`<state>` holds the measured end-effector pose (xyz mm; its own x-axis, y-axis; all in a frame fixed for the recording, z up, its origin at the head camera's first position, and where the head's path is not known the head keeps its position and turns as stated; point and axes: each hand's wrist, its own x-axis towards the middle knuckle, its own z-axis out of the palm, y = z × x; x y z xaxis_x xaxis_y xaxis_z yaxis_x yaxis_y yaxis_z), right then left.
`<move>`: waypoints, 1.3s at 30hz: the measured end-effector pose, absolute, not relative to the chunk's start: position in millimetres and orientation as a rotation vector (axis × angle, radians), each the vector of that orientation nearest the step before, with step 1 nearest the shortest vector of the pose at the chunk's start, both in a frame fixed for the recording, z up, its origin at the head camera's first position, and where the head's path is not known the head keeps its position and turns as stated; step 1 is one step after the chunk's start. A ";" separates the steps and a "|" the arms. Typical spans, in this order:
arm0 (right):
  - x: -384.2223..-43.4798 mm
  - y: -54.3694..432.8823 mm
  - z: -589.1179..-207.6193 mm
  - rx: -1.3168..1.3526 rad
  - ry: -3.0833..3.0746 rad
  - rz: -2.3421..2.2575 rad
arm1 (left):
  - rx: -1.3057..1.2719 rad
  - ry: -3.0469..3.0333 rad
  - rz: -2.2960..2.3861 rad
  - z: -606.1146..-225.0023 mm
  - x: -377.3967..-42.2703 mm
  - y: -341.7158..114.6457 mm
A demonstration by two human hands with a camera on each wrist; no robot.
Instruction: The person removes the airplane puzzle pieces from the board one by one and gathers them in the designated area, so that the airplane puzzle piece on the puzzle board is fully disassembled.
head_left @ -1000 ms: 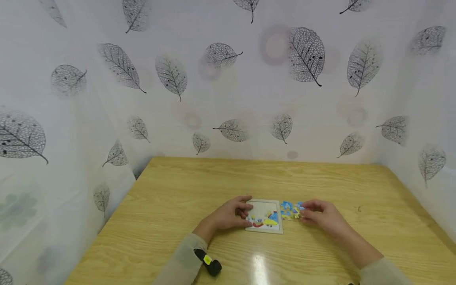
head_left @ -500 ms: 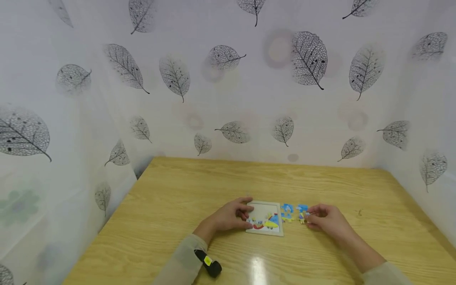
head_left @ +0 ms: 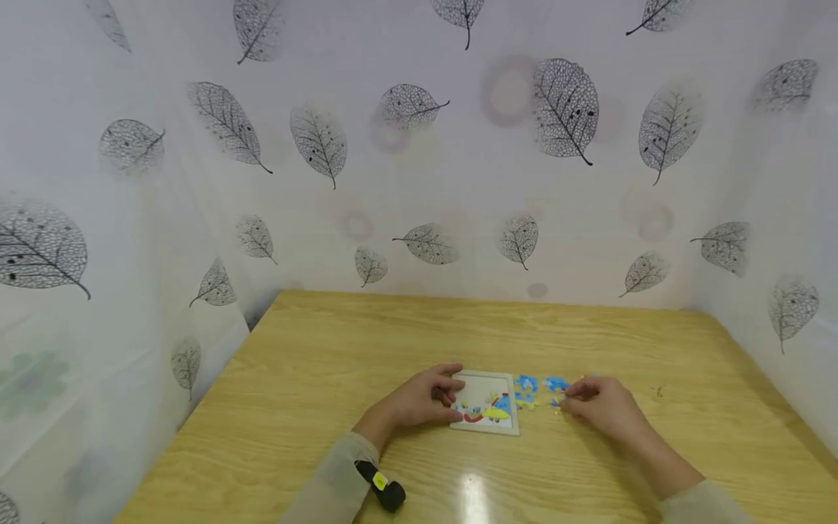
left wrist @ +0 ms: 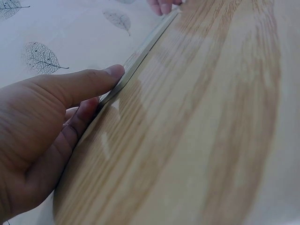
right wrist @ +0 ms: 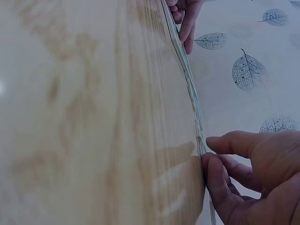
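A square puzzle tray (head_left: 514, 407) lies on the table, with colourful pieces fitted along its lower part and a bare pale upper part. My left hand (head_left: 419, 397) grips its left side, the thumb (left wrist: 110, 72) on the near corner and the other fingers spread toward the far corner. Right of the tray, loose blue jigsaw pieces (head_left: 527, 383) and yellowish ones lie flat. My right hand (head_left: 605, 407) pinches a small jigsaw piece (head_left: 556, 401) at the right end of this group, its fingertips low over the table. The fingers partly hide that piece.
The wooden table (head_left: 366, 335) reaches back to a white curtain (head_left: 445, 175) printed with dark leaves, which also hangs at both sides. A black strap device (head_left: 382, 486) sits on the left sleeve. Another blue bit (head_left: 589, 378) shows behind the right fingers.
My right hand has moved slightly right and toward me, drawing a piece away from the others, so a gap now shows between the loose pieces. The left hand stays on the tray.
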<state>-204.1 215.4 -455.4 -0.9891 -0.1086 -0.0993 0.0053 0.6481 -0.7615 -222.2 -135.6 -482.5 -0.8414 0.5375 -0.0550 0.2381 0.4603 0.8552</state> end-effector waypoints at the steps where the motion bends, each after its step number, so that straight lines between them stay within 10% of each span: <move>1: -204.6 215.4 -455.0 -0.080 2.695 -1.302 | 0.660 2.400 1.324 -482.2 -222.3 -135.7; 39: -205.6 150.0 -446.7 -0.432 2.237 -1.445 | 0.629 2.388 1.340 -479.4 -222.2 -134.8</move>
<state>-205.6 150.0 -446.7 -0.8545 -0.4824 -0.1925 -0.0229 0.4053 -0.9139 -222.2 -134.8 -479.4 -0.8479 0.5255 -0.0696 0.2143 0.4599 0.8617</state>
